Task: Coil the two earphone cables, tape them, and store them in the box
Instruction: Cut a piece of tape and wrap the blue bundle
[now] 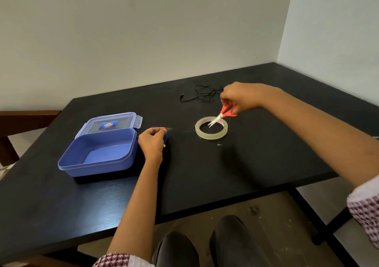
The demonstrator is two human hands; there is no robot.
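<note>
My left hand point(152, 141) grips a coiled blue earphone cable point(165, 137) just right of the open blue box point(96, 160), and pinches a strip of clear tape point(180, 131) that stretches toward the tape roll point(211, 127). My right hand point(238, 98) holds red-handled scissors point(222, 113) above the roll, blades pointing down-left over it. A black earphone cable point(200, 95) lies loose on the table behind the scissors. The box is empty, its lid point(110, 124) folded back behind it.
The black table point(205, 174) runs to a wall corner at the back right. A wooden chair point(18, 121) stands at the left edge. My knees show below the table's front edge. A small tape scrap point(219, 144) lies in front of the roll.
</note>
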